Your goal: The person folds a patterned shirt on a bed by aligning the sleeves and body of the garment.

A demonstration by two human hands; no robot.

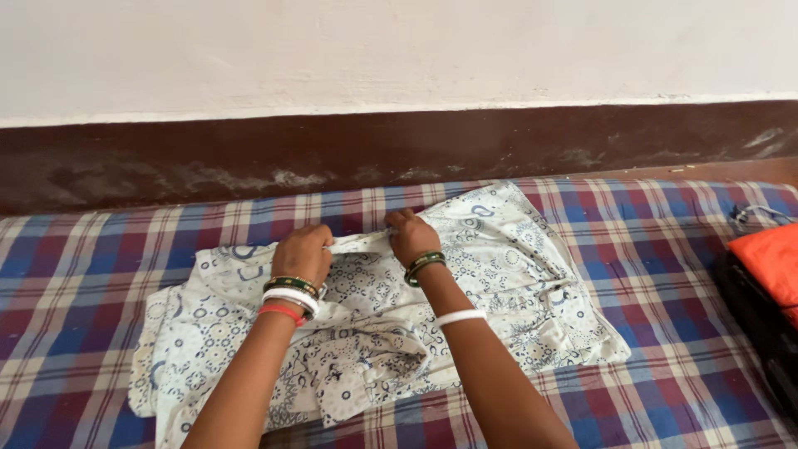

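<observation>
Left hand (302, 251) and right hand (411, 234) both pinch printed garment (499, 274) edge on checked bed (665, 249); uneven pull risks a crooked fold; bunched cloth (366, 357) below may crease.

White garment (499, 274) with blue floral print lies on a blue, red and cream plaid sheet (665, 249) beside an orange cloth (769, 258).

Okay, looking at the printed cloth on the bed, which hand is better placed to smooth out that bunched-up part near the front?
Probably the left hand. The crumpled bunch of the white printed garment lies directly below the left forearm, near the front edge. The right hand grips the upper fold farther right.
</observation>
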